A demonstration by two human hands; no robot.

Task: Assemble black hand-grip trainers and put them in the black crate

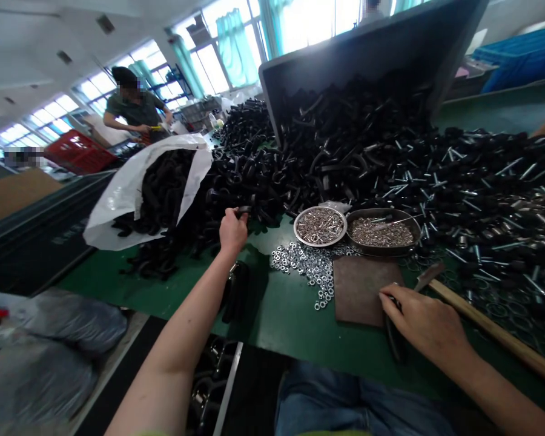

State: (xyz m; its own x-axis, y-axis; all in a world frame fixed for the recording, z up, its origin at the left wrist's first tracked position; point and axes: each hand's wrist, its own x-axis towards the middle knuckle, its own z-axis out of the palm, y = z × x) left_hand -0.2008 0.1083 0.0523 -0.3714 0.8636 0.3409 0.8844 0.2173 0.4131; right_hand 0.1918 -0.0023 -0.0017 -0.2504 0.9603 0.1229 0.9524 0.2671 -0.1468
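My left hand (232, 229) reaches out to the heap of black U-shaped parts (254, 169) on the green table (281, 309) and is closed on one black part at the heap's near edge. My right hand (420, 321) rests by a brown pad (358, 287), fingers curled round a dark tool handle (394, 342). Two round metal dishes, the left dish (320, 226) and the right dish (384, 231), hold small silver fasteners. Loose silver nuts (306, 269) lie scattered in front of them.
A tilted grey bin (367, 42) spills black parts. Black-headed bolts (490, 200) cover the right side. A wooden-handled hammer (490, 330) lies at right. A white sack (131, 188) of black parts lies at left. Another person (134, 106) works at the far left by a red crate (79, 151).
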